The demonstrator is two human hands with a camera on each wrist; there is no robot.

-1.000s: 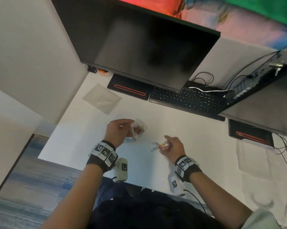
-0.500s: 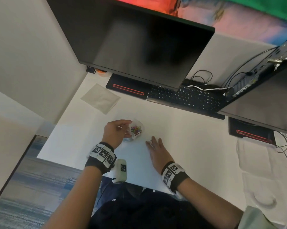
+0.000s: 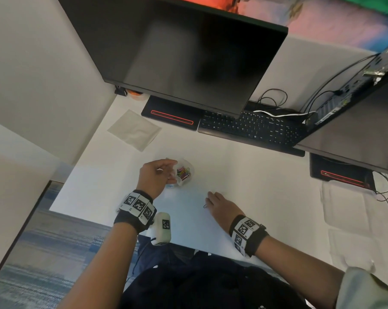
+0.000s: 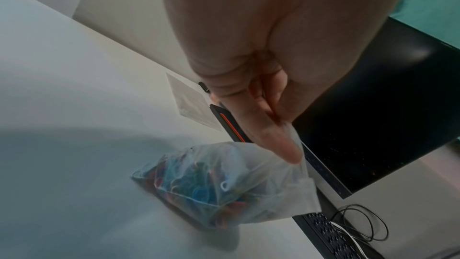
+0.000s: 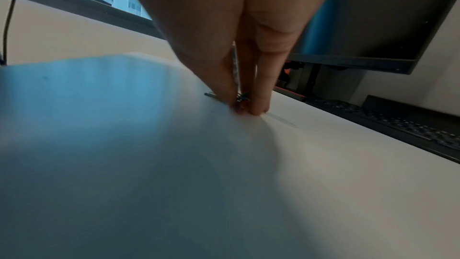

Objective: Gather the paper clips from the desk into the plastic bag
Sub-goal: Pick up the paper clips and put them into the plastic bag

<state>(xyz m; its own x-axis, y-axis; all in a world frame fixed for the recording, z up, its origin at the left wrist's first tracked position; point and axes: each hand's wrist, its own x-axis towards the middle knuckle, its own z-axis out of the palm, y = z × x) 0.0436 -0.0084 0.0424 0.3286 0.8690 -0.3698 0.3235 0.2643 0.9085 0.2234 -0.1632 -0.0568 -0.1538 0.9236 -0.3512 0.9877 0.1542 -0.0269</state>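
White desk (image 3: 244, 181): left hand (image 3: 156, 176) pinches plastic bag (image 3: 184, 172); right hand (image 3: 222, 207) flat, pressing paper clips (image 3: 205, 205).

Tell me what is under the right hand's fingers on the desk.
A few coloured paper clips lie on the white desk, pressed under the right hand; one pokes out beside it. The hand hides how many there are.

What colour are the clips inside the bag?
Mixed: the clips in the bag are blue, red, some yellow and green. Left wrist view shows them best.
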